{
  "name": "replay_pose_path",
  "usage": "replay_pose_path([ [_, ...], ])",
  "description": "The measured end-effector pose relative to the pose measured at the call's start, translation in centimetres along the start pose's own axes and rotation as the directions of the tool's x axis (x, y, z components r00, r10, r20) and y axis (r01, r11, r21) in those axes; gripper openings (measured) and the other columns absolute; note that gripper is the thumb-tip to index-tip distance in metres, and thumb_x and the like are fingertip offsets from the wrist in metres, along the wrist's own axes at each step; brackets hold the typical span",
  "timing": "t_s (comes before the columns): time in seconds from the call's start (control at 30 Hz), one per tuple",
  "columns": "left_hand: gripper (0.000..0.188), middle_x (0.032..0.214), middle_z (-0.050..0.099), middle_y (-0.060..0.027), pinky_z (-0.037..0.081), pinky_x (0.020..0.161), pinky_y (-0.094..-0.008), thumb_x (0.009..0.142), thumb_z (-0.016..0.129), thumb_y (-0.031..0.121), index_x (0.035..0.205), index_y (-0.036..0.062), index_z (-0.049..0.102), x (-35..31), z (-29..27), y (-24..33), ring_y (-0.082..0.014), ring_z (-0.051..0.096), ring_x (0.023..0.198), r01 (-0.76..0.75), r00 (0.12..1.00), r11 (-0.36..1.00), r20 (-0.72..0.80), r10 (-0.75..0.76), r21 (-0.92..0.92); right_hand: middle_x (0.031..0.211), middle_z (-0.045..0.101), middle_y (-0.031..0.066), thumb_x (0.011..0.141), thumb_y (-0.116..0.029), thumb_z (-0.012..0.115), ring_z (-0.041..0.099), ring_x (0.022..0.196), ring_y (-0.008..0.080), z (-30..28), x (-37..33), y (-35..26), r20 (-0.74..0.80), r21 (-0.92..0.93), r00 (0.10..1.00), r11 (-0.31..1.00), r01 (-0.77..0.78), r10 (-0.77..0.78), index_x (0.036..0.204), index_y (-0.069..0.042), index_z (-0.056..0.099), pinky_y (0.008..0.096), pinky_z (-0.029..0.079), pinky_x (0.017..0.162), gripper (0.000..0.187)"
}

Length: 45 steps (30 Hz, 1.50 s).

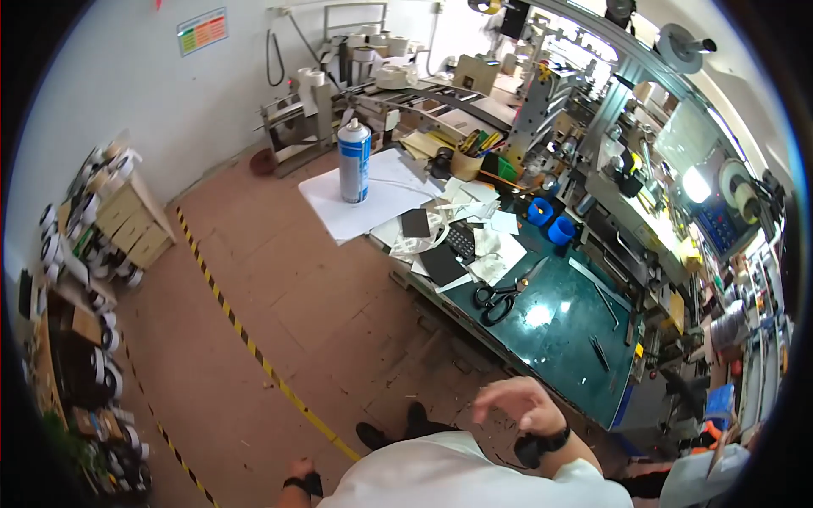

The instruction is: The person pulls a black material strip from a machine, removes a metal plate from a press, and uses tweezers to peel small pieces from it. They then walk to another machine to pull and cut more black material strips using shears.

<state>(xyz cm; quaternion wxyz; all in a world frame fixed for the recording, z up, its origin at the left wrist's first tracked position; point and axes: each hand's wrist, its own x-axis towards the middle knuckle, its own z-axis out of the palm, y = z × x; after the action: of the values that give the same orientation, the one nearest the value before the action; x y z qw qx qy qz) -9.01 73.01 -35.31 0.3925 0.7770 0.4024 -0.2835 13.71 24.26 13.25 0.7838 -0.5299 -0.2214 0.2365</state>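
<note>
My right hand (518,403) hangs in front of my chest with its fingers loosely curled and nothing in it, a black band on the wrist. It is a short way from the near edge of the green cutting mat (559,330) on the workbench. My left hand (298,471) is low at my side, mostly hidden, and holds nothing that I can see. On the mat lie black scissors (501,298). Further back are a black calculator (461,240), scattered white papers (495,254) and a blue and white spray can (354,161) standing on a white sheet.
A yellow and black striped line (254,351) crosses the brown floor. Shelves with tape rolls (80,279) stand at the left. Two blue cups (550,220), a pen holder (466,161) and a roll-fed machine (677,195) crowd the bench's back and right.
</note>
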Motion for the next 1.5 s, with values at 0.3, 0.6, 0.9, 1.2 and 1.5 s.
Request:
replay_pose_path([
  [0.3, 0.035, 0.087, 0.07, -0.0178, 0.053, 0.073, -0.0411, 0.08, 0.066, 0.037, 0.086, 0.0022, 0.071, 2.7, -7.7, 4.1, -0.0286, 0.068, 0.084, 0.037, 0.998, 0.999, 0.058, -0.038, 0.014, 0.108, 0.064, 0.0076, 0.085, -0.026, 0.072, 0.059, 0.101, 0.0153, 0.7, 13.5, 8.3, 0.286, 0.129, 0.944, 0.969, -0.209, 0.166, 0.13, 0.003, 0.056, 0.0302, 0.046, 0.093, 0.055],
  [0.6, 0.035, 0.081, 0.07, -0.0163, 0.052, 0.068, -0.0383, 0.081, 0.066, 0.034, 0.084, -0.0005, 0.07, 8.4, -18.5, 17.5, -0.025, 0.067, 0.077, -0.054, 0.998, 0.995, 0.01, 0.055, -0.079, 0.107, 0.064, 0.0065, 0.087, -0.026, 0.072, 0.059, 0.101, 0.0138, -0.4, 26.1, 12.7, 0.33, 0.159, 0.926, 0.956, -0.245, 0.183, 0.13, 0.001, 0.056, 0.0291, 0.046, 0.091, 0.053],
  [0.9, 0.034, 0.076, 0.07, -0.0149, 0.052, 0.064, -0.0356, 0.081, 0.067, 0.031, 0.083, -0.0033, 0.069, 17.3, -24.7, 22.6, -0.0215, 0.067, 0.069, -0.179, 0.98, 0.958, 0.124, 0.154, 0.224, 0.107, 0.065, 0.006, 0.091, -0.023, 0.067, 0.059, 0.099, 0.0121, -1.2, 27.9, 14.0, 0.061, 0.198, 0.988, 0.968, -0.154, 0.145, 0.129, 0.0, 0.057, 0.027, 0.047, 0.089, 0.046],
  [1.2, 0.034, 0.071, 0.069, -0.0134, 0.052, 0.059, -0.0329, 0.082, 0.067, 0.028, 0.082, -0.006, 0.068, 23.1, -27.8, 37.6, -0.0179, 0.066, 0.062, -0.469, 0.875, 0.803, 0.319, 0.364, 0.368, 0.112, 0.065, 0.0067, 0.09, -0.022, 0.066, 0.06, 0.104, 0.0136, 3.7, 23.8, 15.2, -0.455, 0.192, 0.871, 0.976, -0.106, 0.184, 0.13, -0.001, 0.057, 0.0293, 0.047, 0.095, 0.046],
  [1.5, 0.023, 0.08, 0.069, -0.0129, 0.053, 0.062, -0.0325, 0.089, 0.063, 0.015, 0.094, -0.0068, 0.069, 28.9, -24.3, 45.2, -0.021, 0.066, 0.067, -0.477, 0.822, 0.852, 0.453, 0.346, 0.216, 0.112, 0.066, 0.0075, 0.089, -0.017, 0.067, 0.061, 0.104, 0.0149, 9.0, 24.1, 18.8, -0.643, 0.154, 0.759, 0.988, -0.007, 0.105, 0.13, -0.001, 0.057, 0.0305, 0.047, 0.096, 0.045],
])
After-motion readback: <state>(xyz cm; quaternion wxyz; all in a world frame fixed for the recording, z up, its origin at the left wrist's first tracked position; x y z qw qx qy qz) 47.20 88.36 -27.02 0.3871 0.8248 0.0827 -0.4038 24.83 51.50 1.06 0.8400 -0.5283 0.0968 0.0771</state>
